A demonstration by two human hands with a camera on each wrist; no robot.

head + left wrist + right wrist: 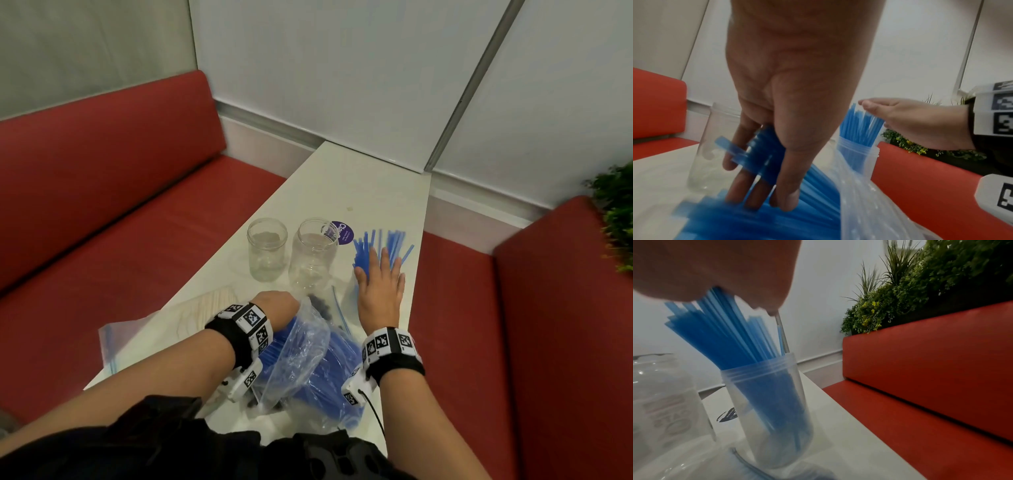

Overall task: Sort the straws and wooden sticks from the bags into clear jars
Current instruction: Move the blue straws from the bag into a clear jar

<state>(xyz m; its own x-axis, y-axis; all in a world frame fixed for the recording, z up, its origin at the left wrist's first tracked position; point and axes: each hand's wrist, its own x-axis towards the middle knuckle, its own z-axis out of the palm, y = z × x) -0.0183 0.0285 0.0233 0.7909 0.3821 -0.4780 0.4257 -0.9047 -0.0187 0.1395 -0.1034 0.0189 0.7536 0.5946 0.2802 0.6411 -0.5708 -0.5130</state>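
Observation:
My right hand (380,277) lies flat and open on the tops of blue straws (380,241) standing in a clear jar (768,402) at the table's right edge. The left wrist view shows the same hand (900,116) with straight fingers over that jar (857,152). My left hand (277,303) reaches into a clear plastic bag (305,349) near me. Its fingers (748,183) and thumb grip a bunch of blue straws (760,217) inside the bag. Two empty clear jars (267,250) (313,257) stand mid-table. Wooden sticks (209,305) lie in a zip bag on the left.
The narrow white table (342,178) runs between red benches (120,205) on both sides. A round purple sticker (342,233) lies behind the jars. A green plant (616,212) sits behind the right bench. The straw jar stands close to the table's right edge.

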